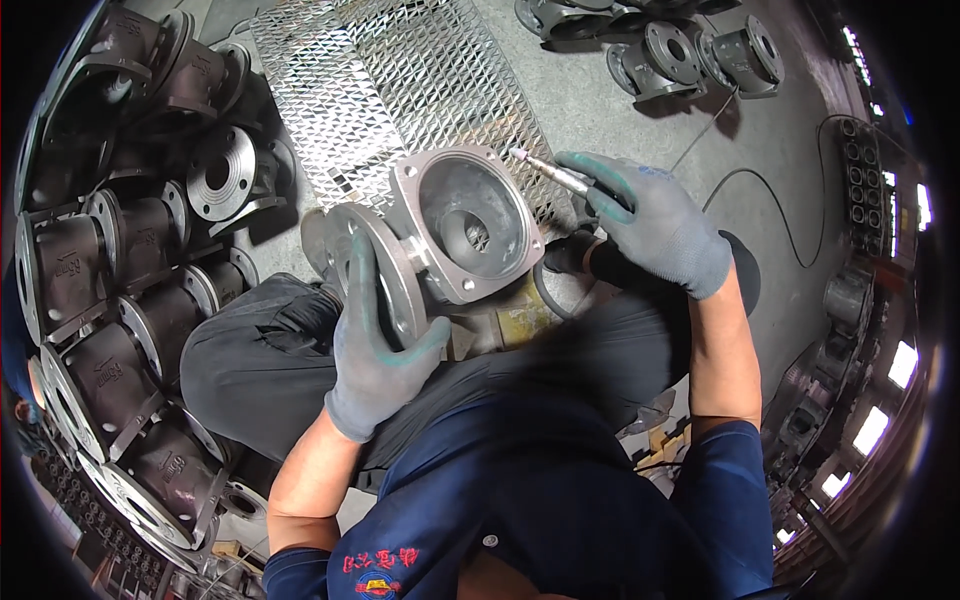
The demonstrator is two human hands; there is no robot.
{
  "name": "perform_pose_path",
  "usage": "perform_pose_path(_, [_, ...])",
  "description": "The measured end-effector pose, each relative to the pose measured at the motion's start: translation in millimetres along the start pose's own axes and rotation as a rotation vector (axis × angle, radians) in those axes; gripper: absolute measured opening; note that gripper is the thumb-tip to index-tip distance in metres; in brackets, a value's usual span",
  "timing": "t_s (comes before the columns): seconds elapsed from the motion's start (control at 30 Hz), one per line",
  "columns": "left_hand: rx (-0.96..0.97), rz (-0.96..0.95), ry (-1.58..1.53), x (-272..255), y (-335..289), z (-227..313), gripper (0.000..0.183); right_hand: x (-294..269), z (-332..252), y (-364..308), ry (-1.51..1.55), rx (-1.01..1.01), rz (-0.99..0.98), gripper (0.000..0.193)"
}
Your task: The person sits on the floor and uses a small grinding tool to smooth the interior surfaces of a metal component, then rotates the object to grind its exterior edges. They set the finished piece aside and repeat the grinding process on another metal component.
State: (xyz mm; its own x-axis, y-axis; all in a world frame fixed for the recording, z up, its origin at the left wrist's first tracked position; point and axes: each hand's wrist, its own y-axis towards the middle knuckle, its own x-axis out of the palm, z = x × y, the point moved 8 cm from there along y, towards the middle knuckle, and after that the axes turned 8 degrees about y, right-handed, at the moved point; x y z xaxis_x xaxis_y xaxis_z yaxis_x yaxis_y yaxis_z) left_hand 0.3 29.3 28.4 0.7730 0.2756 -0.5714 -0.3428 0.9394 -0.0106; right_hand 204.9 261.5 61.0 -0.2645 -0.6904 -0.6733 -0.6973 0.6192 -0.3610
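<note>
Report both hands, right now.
Left hand: on the round flange of the metal casting, thumb spread; whether it grips cannot be told.
Right hand: closed, holding a slim pen-like tool.

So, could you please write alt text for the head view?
A gray-gloved right hand holds a slim metallic tool beside a dark gray flanged metal casting, whose round flange the gray-gloved left hand touches; similar castings crowd the left side.

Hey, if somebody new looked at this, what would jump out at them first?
Probably the grey metal casting at centre, its wide mouth facing the camera, the gloved left hand against its round flange. Next, just to its right, the slim tool in the gloved right hand. Then the stacked castings along the left side.
</note>
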Motion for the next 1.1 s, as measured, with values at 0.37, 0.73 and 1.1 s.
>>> perform_pose_path(0.37, [-0.117,-0.08,-0.051,8.0,-6.9,-5.7,0.113,1.3,-22.7,0.6,-0.135,-0.132,-0.014,0.042])
perform_pose_path(0.73, [-0.129,-0.064,-0.061,6.6,-3.6,-6.6,0.113,19.8,-34.5,4.1,-0.258,-0.11,-0.182,0.046])
perform_pose_path(1.1, [0.016,-0.016,0.051,5.0,-1.4,4.6,0.112,93.8,-92.6,66.6,-0.728,-0.212,-0.623,0.02])
